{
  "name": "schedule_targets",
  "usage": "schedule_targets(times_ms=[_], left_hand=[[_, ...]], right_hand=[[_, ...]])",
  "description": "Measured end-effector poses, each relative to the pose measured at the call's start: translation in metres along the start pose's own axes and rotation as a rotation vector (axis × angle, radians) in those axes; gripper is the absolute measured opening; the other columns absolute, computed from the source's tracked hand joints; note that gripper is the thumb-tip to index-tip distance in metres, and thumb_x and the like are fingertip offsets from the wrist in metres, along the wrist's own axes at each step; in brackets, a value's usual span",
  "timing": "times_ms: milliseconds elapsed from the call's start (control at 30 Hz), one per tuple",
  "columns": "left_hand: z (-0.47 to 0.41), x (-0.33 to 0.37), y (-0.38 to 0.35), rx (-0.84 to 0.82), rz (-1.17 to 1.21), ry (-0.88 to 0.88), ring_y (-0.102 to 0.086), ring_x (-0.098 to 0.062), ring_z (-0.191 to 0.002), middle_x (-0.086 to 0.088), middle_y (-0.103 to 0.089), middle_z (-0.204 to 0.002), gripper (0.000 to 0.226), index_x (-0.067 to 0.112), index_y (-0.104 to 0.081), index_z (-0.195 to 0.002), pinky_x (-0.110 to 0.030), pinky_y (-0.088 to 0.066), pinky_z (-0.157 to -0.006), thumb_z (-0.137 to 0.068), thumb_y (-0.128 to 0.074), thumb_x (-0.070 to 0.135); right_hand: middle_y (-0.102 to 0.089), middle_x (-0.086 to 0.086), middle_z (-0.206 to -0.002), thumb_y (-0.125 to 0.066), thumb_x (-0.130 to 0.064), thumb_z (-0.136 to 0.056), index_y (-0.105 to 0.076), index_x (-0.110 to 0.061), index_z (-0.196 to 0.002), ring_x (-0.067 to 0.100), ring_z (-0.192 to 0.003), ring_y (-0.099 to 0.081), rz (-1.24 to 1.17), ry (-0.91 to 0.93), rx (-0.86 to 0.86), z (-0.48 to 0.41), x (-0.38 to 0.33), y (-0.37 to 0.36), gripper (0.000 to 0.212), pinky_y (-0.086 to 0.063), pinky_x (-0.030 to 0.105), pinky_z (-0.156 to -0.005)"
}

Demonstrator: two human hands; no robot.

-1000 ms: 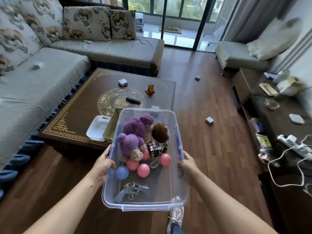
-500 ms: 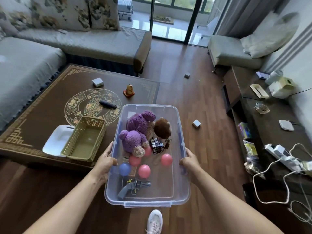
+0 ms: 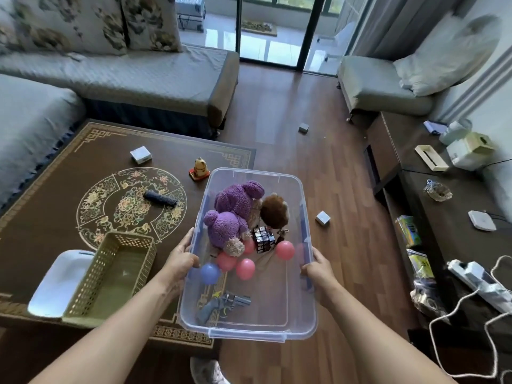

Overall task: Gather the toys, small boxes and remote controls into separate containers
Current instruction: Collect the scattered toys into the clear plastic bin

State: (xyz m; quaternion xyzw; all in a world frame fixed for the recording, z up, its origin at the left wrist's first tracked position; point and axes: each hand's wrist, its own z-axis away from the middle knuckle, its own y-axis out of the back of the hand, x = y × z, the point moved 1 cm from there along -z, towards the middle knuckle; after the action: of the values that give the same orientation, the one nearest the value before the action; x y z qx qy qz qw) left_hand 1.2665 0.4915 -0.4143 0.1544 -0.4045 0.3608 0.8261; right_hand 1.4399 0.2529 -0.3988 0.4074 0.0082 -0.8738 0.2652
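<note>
Clear plastic bin (image 3: 302, 206): held in the air over the near right corner of the bench (image 3: 55, 173) and the wooden floor (image 3: 327, 151). Left hand (image 3: 180, 261) closed around the bin's left rim, fingers curled over the edge; right hand (image 3: 317, 268) closed around the right rim in the same way.

Contents of bin: two purple plush toys (image 3: 232, 209), a brown plush toy (image 3: 274, 210) beside them, a puzzle cube (image 3: 263, 239), several pink balls (image 3: 245, 268), one blue ball (image 3: 209, 273), a grey toy revolver (image 3: 221, 306) at the near end.

On bench: olive perforated basket (image 3: 110, 275), nothing visible inside it, touching a white tray (image 3: 58, 284) on its left; dark remote control (image 3: 163, 199) lying on the round floral pattern; small white box (image 3: 141, 155) toward the far side; orange-and-yellow figurine (image 3: 199, 169) upright just beyond the bin's far left corner.

On floor: one small box (image 3: 323, 218) just right of the bin, another small box (image 3: 303, 128) farther off toward the glass door.

Surroundings: grey sofa (image 3: 124, 76) behind the bench; dark sideboard (image 3: 454, 206) along the right wall
</note>
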Motion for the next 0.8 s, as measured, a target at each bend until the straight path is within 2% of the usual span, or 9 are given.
schedule_targets(times_ms=[167, 267, 367, 467, 533, 667, 733, 800], left_hand=[[-0.059, 0.044, 0.001, -0.02, -0.038, 0.03, -0.054, -0.013, -0.081, -0.004, -0.054, -0.127, 0.091, 0.029, -0.033, -0.146, -0.03, -0.042, -0.062, -0.075, -0.033, -0.027], [-0.094, 0.062, -0.003, 0.001, -0.07, 0.023, -0.053, -0.009, -0.075, -0.003, -0.049, -0.132, 0.091, 0.026, -0.032, -0.147, -0.024, -0.045, -0.061, -0.075, -0.033, -0.029], [-0.126, 0.079, -0.012, 0.029, -0.046, 0.052, -0.051, -0.011, -0.076, -0.002, -0.047, -0.121, 0.089, 0.029, -0.035, -0.145, -0.026, -0.04, -0.06, -0.077, -0.032, -0.028], [-0.173, 0.093, -0.021, 0.042, -0.044, 0.056, -0.051, -0.016, -0.09, -0.002, -0.044, -0.138, 0.09, 0.033, -0.034, -0.144, -0.029, -0.04, -0.061, -0.076, -0.033, -0.026], [-0.205, 0.102, -0.027, 0.064, -0.033, 0.079, -0.053, -0.016, -0.087, -0.001, -0.046, -0.134, 0.09, 0.032, -0.033, -0.145, -0.03, -0.044, -0.055, -0.077, -0.032, -0.027], [-0.289, 0.118, -0.041, 0.085, -0.012, 0.1, -0.058, -0.017, -0.082, -0.006, -0.048, -0.135, 0.093, 0.033, -0.031, -0.147, -0.021, -0.048, -0.047, -0.077, -0.033, -0.027], [-0.332, 0.121, -0.044, 0.093, -0.028, 0.086, -0.06, -0.019, -0.092, -0.004, -0.047, -0.139, 0.095, 0.038, -0.031, -0.146, -0.023, -0.05, -0.058, -0.076, -0.035, -0.026], [-0.372, 0.121, -0.047, 0.074, -0.039, 0.068, -0.056, -0.023, -0.113, -0.001, -0.043, -0.146, 0.097, 0.045, -0.032, -0.143, -0.028, -0.05, -0.074, -0.074, -0.039, -0.024]], right_hand=[[-0.059, 0.003, -0.094, -0.04, 0.021, -0.077, -0.049, -0.022, -0.139, 0.015, -0.074, -0.056, -0.026, -0.007, 0.023, -0.056, -0.034, -0.027, 0.076, -0.046, 0.027, -0.055], [-0.06, 0.008, -0.105, -0.041, 0.021, -0.076, -0.049, -0.023, -0.139, 0.019, -0.078, -0.057, -0.021, -0.02, 0.016, -0.09, -0.048, -0.038, 0.077, -0.049, 0.031, -0.06], [-0.061, 0.006, -0.091, -0.04, 0.022, -0.076, -0.051, -0.02, -0.137, 0.019, -0.072, -0.056, -0.025, -0.037, 0.009, -0.126, -0.068, -0.046, 0.075, -0.046, 0.028, -0.056], [-0.058, 0.001, -0.085, -0.039, 0.022, -0.077, -0.05, -0.02, -0.137, 0.017, -0.069, -0.055, -0.016, -0.059, -0.019, -0.173, -0.094, -0.054, 0.075, -0.044, 0.026, -0.053], [-0.058, 0.002, -0.091, -0.039, 0.022, -0.077, -0.049, -0.022, -0.139, 0.016, -0.073, -0.056, -0.006, -0.067, -0.046, -0.205, -0.112, -0.06, 0.077, -0.044, 0.026, -0.052], [-0.059, 0.004, -0.102, -0.04, 0.022, -0.079, -0.046, -0.022, -0.141, 0.016, -0.078, -0.058, 0.008, -0.084, -0.084, -0.282, -0.153, -0.071, 0.076, -0.046, 0.026, -0.052], [-0.061, 0.003, -0.1, -0.04, 0.021, -0.08, -0.045, -0.023, -0.141, 0.017, -0.078, -0.059, 0.015, -0.085, -0.091, -0.319, -0.17, -0.077, 0.075, -0.046, 0.028, -0.055], [-0.061, 0.0, -0.095, -0.039, 0.022, -0.081, -0.046, -0.024, -0.14, 0.016, -0.078, -0.059, 0.009, -0.082, -0.09, -0.354, -0.185, -0.083, 0.076, -0.046, 0.029, -0.055]])
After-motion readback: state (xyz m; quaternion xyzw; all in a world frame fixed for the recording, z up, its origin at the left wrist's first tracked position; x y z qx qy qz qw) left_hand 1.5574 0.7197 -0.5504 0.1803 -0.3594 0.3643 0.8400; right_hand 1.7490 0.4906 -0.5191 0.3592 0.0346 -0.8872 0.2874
